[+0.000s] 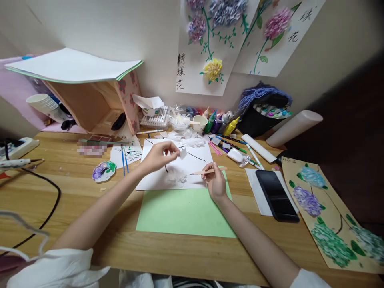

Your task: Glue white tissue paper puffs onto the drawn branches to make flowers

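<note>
Head view, and the left hand (160, 155) was up mid-frame, thumb and fingers pinching a small white scrap (183, 153)! To its right, the right hand (216, 185) had a pencil (198, 173) firmly in its grip, tip pointing left, near a loose little heap of white bits (177, 177) at the centre. Beneath both hands lay the white sheet (150, 172), dark lines running across it, overlapping a green sheet (183, 212) on the wooden table (180, 256). Over on the right, a black phone (277, 196) rested partly on white paper (254, 186), beside a flower picture (325, 196) at lower right. Paint bottles (231, 127) stood above, right of centre; a painted palette (103, 171) sat centre left.
</note>
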Tool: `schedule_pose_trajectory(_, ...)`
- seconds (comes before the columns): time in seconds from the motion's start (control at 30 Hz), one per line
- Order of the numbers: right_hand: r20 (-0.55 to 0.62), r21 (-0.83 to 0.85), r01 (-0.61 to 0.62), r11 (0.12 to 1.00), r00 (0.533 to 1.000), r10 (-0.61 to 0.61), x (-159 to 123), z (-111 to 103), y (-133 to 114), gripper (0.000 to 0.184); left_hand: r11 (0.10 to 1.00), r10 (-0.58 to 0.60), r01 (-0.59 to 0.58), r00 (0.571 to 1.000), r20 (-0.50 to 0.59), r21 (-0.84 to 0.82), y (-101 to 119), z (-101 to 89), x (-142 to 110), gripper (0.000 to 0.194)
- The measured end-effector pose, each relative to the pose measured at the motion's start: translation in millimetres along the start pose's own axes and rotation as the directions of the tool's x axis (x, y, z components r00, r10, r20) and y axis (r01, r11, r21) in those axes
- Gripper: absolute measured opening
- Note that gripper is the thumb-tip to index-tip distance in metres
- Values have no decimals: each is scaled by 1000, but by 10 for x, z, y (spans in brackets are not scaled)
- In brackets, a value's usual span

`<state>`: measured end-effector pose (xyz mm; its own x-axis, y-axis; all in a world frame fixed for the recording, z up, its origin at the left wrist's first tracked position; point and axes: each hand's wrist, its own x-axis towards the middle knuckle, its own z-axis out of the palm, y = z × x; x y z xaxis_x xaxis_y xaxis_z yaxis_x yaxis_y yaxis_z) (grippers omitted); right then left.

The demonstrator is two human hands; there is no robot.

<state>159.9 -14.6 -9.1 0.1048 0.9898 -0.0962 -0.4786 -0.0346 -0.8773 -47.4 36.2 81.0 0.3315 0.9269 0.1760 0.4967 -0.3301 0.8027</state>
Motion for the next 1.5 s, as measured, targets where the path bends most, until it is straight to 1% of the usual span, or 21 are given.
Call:
schedule_pose_trajectory(0.1, -3, -15, 53, 998, 999, -53, -34, 11, -16, 36, 998, -14, 22, 990, 143, -56, -42, 72, -419, 8)
schedule_pose_trajectory(0.17, 22, -31, 93, 995, 996, -92, -76, 31, -32, 36, 999, -26, 35, 978, 208, -39, -94, 150, -611, 8)
schedule_pose_trajectory(0.27, 104, -81, 143, 986, 985, -134, -158, 58, -44, 37, 997, -13, -4, 976, 218, 79, -137, 269, -739, 7)
schedule_pose_trajectory(0.37, 232, -187, 231, 955, 955, -186, -242, 63, -28, 38, 969, 25, -68, 984, 177, 237, -121, 365, -738, 5)
schedule_pose_trajectory(0.43, 327, -302, 339, 891, 915, -238, -286, 56, -9, 38, 941, 50, -102, 985, 167, 323, -102, 408, -716, 6)
schedule_pose_trajectory(0.5, 427, -406, 465, 787, 858, -287, -313, 48, 6, 37, 917, 67, -125, 984, 164, 379, -92, 433, -699, 6)
schedule_pose_trajectory(0.57, 517, -470, 566, 678, 799, -308, -322, 47, 12, 36, 901, 71, -131, 985, 158, 414, -99, 445, -692, 7)
schedule_pose_trajectory(0.63, 581, -502, 630, 592, 753, -309, -320, 56, 9, 34, 890, 73, -129, 987, 144, 437, -118, 454, -692, 7)
schedule_pose_trajectory(0.7, 617, -525, 667, 529, 726, -303, -314, 72, 1, 32, 882, 75, -125, 989, 127, 454, -141, 463, -696, 7)
schedule_pose_trajectory(0.8, 645, -544, 696, 469, 704, -296, -307, 95, -8, 28, 880, 79, -126, 989, 121, 458, -166, 475, -703, 7)
schedule_pose_trajectory(0.9, 648, -567, 699, 435, 705, -287, -304, 103, -4, 26, 895, 88, -126, 990, 109, 428, -183, 470, -710, 7)
schedule_pose_trajectory(1.0, 620, -596, 674, 436, 731, -284, -301, 106, 7, 26, 917, 58, -62, 998, 23, 393, -221, 448, -719, 11)
schedule_pose_trajectory(1.1, 583, -617, 641, 456, 762, -283, -294, 123, 10, 28, 932, -50, 88, 992, -115, 352, -296, 423, -730, 17)
schedule_pose_trajectory(1.2, 571, -645, 616, 452, 782, -251, -270, 177, -17, 31, 931, -195, 245, 961, -198, 272, -373, 408, -738, 21)
schedule_pose_trajectory(1.3, 574, -688, 579, 438, 803, -161, -209, 295, -90, 33, 924, -267, 314, 939, -217, 219, -411, 410, -738, 23)
schedule_pose_trajectory(1.43, 590, -762, 551, 340, 807, 17, -64, 514, -220, 31, 927, -271, 315, 938, -217, 205, -420, 427, -733, 22)
schedule_pose_trajectory(1.5, 574, -789, 516, 333, 813, 102, 13, 594, -267, 33, 927, -266, 311, 939, -217, 208, -424, 435, -733, 23)
